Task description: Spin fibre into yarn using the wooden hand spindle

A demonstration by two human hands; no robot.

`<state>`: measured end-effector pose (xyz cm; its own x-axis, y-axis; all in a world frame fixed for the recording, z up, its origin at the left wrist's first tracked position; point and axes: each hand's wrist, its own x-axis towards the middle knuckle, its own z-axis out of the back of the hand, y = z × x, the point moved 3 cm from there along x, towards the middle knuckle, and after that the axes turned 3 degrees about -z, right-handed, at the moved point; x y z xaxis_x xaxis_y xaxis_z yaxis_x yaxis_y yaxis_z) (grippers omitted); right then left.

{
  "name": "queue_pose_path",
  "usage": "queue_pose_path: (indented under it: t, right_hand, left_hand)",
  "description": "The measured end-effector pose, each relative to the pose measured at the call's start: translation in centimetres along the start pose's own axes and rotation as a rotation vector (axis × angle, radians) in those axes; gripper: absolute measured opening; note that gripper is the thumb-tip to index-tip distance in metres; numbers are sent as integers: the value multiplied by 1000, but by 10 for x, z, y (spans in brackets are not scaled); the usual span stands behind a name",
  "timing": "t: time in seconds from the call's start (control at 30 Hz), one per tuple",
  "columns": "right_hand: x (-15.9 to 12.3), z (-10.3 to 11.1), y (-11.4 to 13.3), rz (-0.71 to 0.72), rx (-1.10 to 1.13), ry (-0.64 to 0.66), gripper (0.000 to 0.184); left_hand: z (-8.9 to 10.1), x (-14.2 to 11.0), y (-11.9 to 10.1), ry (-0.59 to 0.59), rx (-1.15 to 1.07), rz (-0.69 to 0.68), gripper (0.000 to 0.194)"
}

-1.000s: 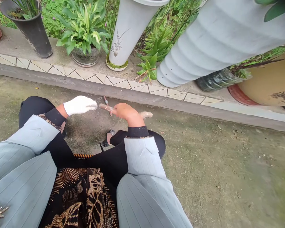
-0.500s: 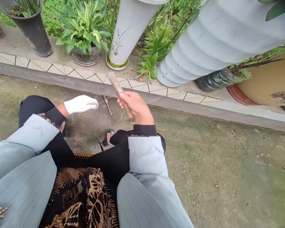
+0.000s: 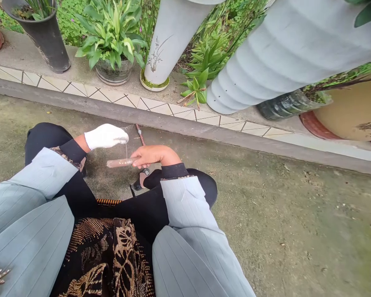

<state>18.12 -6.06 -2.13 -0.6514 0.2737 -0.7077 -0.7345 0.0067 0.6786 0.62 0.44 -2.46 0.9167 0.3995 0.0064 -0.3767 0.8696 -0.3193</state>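
The bare right hand (image 3: 150, 156) grips a brown rod (image 3: 119, 163), its near end hidden in the palm; the rod lies level above the ground (image 3: 266, 206), below the gloved left hand (image 3: 106, 136). That hand pinches a thin wire (image 3: 126, 149) running to the rod, fingertips indistinct. A tool (image 3: 140, 135) beyond is partly covered. The shoe's round emblem (image 3: 146, 171) is illegible.
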Motion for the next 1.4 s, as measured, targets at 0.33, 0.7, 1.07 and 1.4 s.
queue_pose_path:
  t: [0.33,0.7,1.07,1.4]
  right_hand:
    - [-42,47,-37,-11,483,-1113,23]
    - [9,0,-12,-151,-79,-18,12]
    - [-34,24,-1,442,557,-603,33]
    - [-2,20,-27,-270,-3,-409,10]
  left_hand:
    - [6,9,-2,15,-160,90,36]
    - [-1,4,4,20,62,129,37]
    - [1,9,7,56,-86,212,33]
    - [3,6,-1,30,27,114,36]
